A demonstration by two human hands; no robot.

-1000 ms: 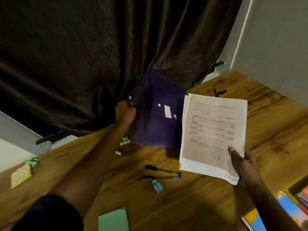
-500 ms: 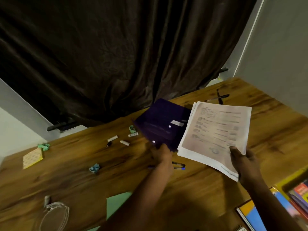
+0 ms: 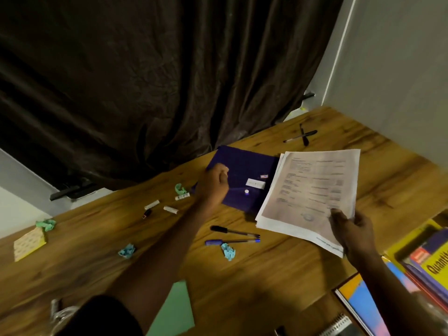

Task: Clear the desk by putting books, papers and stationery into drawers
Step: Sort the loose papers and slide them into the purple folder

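Note:
A purple snap folder (image 3: 244, 170) lies flat on the wooden desk (image 3: 266, 277) near the dark curtain. My left hand (image 3: 213, 183) is at its left edge with fingers curled round that edge. My right hand (image 3: 351, 229) pinches the lower right corner of a stack of printed papers (image 3: 312, 190), held tilted above the desk and overlapping the folder's right side. A black pen (image 3: 234, 231) and a blue pen (image 3: 232, 241) lie side by side in front of the folder. Two more pens (image 3: 301, 136) lie crossed at the far right.
Crumpled paper bits (image 3: 228, 251) (image 3: 127, 251) (image 3: 46, 224), small white caps (image 3: 152, 204), a yellow note pad (image 3: 29, 243) and a green sheet (image 3: 177, 309) are scattered over the desk. Books (image 3: 426, 260) are stacked at the right edge. A grey wall stands to the right.
The purple folder went from held upright against the curtain to lying flat on the desk. My left hand shifted from its near edge to its left edge. The papers stayed in my right hand.

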